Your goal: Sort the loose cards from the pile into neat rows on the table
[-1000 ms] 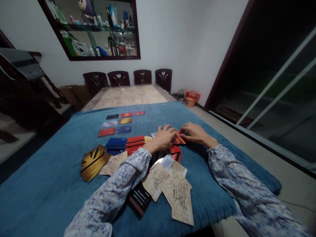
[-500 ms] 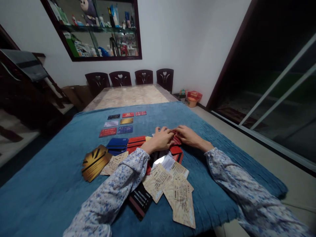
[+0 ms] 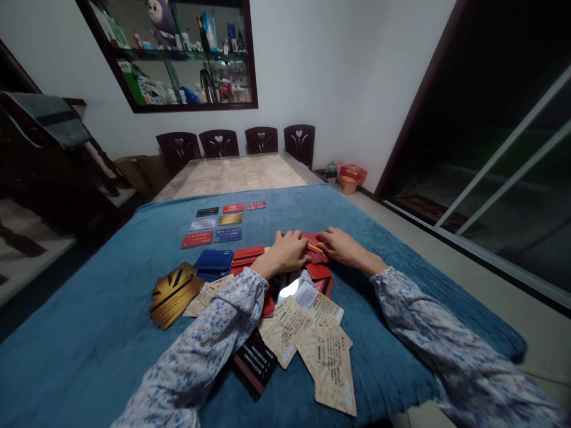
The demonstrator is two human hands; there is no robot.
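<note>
Several red cards [image 3: 314,242] fan out between my two hands above the far side of a loose card pile. My left hand [image 3: 289,252] has its fingers curled at their left edge, its fingertips partly hidden. On the other side my right hand [image 3: 339,245] pinches the right end of these cards. Below lie more red cards [image 3: 319,272], a silvery card [image 3: 304,295], beige printed cards [image 3: 333,362] and a black card [image 3: 255,364]. Left of my left wrist are blue cards [image 3: 213,261], a red stack [image 3: 246,257] and fanned gold cards [image 3: 175,294].
Farther off, single cards lie in short rows, among them a gold card [image 3: 231,220] and a purple-blue card [image 3: 228,235]. A blue cloth [image 3: 102,309] covers the near table. Dark chairs [image 3: 262,140] stand behind the bare marble-look tabletop [image 3: 245,172].
The red cards have spread wider and show more between my hands. My left hand has shifted slightly left, away from my right hand. The view has moved a little.
</note>
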